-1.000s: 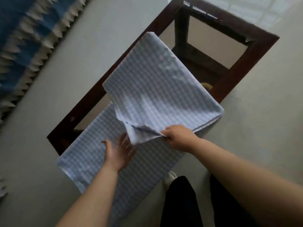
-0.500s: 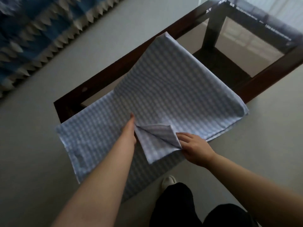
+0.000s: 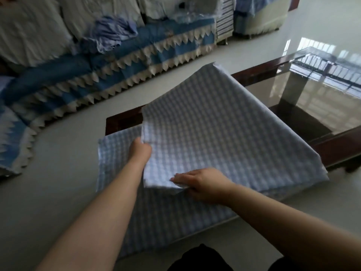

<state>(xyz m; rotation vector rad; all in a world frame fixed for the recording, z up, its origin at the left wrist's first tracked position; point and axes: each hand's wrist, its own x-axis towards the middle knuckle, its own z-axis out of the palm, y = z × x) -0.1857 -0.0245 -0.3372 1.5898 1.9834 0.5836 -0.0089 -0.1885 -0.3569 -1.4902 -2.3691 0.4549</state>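
A light blue checked cloth (image 3: pixel 214 122) lies partly folded on the glass-topped table (image 3: pixel 322 106) with a dark wood frame. Its upper layer is folded over the lower one, which hangs off the near edge. My left hand (image 3: pixel 140 148) grips the left edge of the upper layer, with its fingers tucked under the fabric. My right hand (image 3: pixel 199 182) pinches the near corner of that layer, thumb below and fingers on top.
A sofa with a blue cover and cream zigzag trim (image 3: pixel 117 61) runs along the left and back, with a crumpled blue cloth (image 3: pixel 113 32) and pale cushions on it. Pale floor surrounds the table. My dark-clothed legs (image 3: pixel 199 259) are at the bottom.
The loose flap that was folded back near my hands is now spread flat. My left hand moved up to the layer's left edge. The camera tilted up, bringing the sofa into view.
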